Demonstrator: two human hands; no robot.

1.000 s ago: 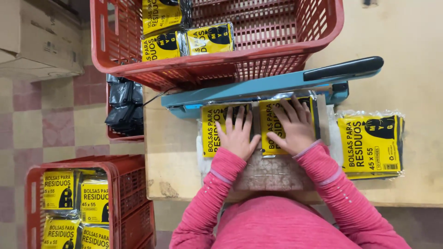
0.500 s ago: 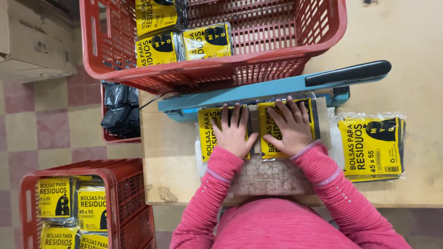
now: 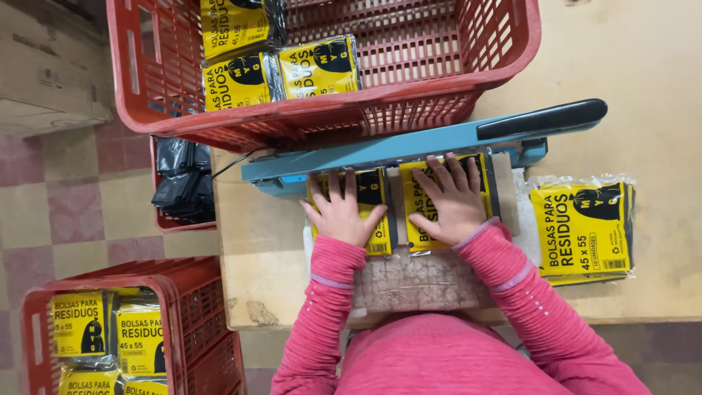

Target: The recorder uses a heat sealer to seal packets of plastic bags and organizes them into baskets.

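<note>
I've got left hand (image 3: 342, 213) and right hand (image 3: 453, 203) flat, fingers spread, pressing two yellow bag packs (image 3: 380, 219) under the blue heat sealer (image 3: 409, 146); light, floppy, slippery film—hold by edges.

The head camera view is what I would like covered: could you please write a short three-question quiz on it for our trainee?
1. True or false: both hands lie flat on yellow-labelled packs in front of the blue sealer.
2. Where does the single spare pack lie? A) right of the hands on the table B) inside the top crate C) on the floor
3. What colour is the sealer's handle?

Key
1. True: left hand and right hand each press a pack by the blue sealer.
2. A: spare pack on the table.
3. Black: handle.
</note>
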